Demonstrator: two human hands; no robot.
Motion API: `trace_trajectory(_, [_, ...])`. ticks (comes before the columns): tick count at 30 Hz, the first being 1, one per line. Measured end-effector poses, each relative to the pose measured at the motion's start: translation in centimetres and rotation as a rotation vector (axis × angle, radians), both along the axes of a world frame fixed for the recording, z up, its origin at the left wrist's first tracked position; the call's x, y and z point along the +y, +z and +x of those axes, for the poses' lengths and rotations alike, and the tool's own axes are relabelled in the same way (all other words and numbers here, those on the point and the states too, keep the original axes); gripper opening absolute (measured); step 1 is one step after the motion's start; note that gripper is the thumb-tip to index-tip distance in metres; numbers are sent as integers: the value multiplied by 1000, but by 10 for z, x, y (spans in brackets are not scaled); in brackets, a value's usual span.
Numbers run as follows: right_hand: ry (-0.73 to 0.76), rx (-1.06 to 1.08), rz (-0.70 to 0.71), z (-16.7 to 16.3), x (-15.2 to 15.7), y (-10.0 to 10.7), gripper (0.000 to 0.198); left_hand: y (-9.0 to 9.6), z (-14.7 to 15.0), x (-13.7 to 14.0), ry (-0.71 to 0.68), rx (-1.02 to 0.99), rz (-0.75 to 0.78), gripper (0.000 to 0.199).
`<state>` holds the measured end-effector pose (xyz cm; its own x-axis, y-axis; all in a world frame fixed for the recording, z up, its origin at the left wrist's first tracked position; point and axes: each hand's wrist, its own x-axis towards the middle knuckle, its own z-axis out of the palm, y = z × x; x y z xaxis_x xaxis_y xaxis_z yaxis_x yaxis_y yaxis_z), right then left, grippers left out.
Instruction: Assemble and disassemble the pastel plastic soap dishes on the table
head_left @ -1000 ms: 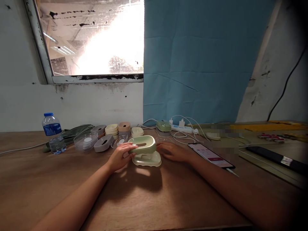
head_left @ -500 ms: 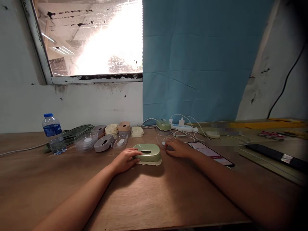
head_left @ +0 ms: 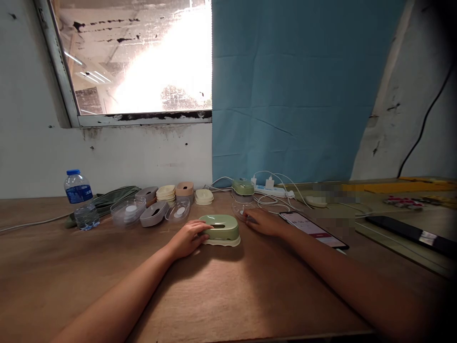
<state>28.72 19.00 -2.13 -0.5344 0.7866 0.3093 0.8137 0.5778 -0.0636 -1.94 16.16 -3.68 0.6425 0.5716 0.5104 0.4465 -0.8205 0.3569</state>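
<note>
In the head view the left hand (head_left: 188,239) reaches palm-down, fingers and thumb pinching the left end of a green slotted cover (head_left: 228,230) on a cream base (head_left: 228,242), mid-way across the brown wooden tabletop (head_left: 200,295). The right hand (head_left: 263,222) bends over a clear tray (head_left: 236,208) nearer the far edge; whether it pinches it, I cannot tell. The bottle's blue label (head_left: 79,194) and phone's screen (head_left: 303,226) are unreadable, before a white wall (head_left: 150,157) and blue cloth (head_left: 285,95).
</note>
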Motion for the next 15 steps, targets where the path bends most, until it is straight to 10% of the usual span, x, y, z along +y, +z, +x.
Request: trace_trajectory(15, [-4,464,-38,-2,2,9,21,7,2,-4,-23,124,53,30])
